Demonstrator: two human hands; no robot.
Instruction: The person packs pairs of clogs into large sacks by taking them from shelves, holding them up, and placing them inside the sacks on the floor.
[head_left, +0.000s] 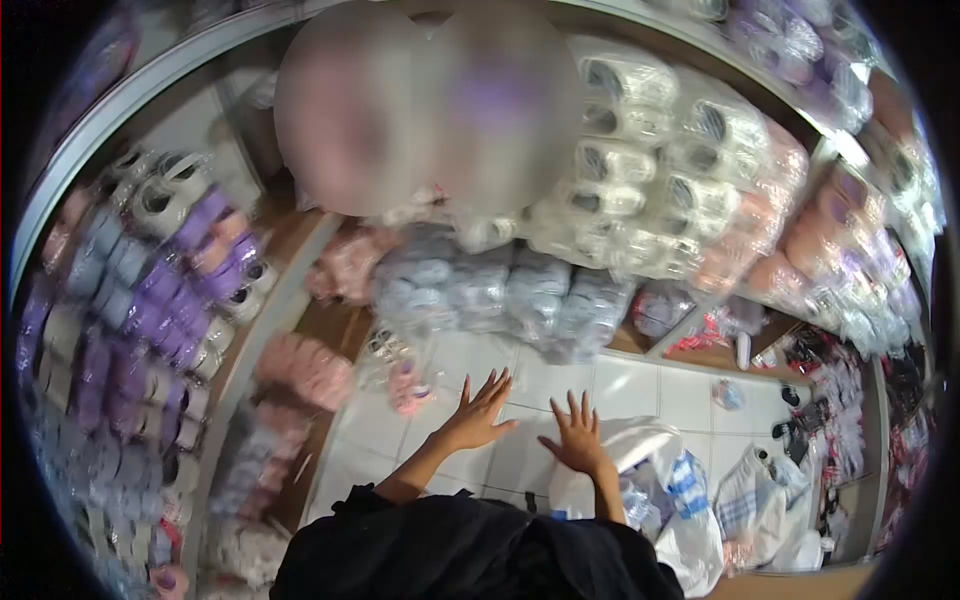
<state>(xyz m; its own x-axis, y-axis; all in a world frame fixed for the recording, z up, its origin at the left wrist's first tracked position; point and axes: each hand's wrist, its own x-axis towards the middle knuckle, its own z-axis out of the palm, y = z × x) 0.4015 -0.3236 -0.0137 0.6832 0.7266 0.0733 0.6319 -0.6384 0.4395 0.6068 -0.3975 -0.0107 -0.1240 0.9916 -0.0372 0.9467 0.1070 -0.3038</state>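
My left hand [480, 415] is stretched out over the white tiled floor [470, 355], palm down with its fingers spread and nothing in it. To its right, my right hand [576, 436] is held out the same way, also empty. Just beside the right wrist lies a large white plastic bag [640, 440] with blue and white packets inside. Nearest to the left hand is a small pink packet [406, 388] on the floor. Ahead of both hands sits a row of grey-blue plastic-wrapped bundles [480, 290] that look like slippers.
Stacked cream wrapped bundles [650, 180] rise at the back, with peach ones [745, 240] beside them. Purple bundles [175, 300] fill the left shelving, and pink bundles [305, 370] sit lower down. Another white bag [750, 500] stands at right. Two blurred patches hide part of the back.
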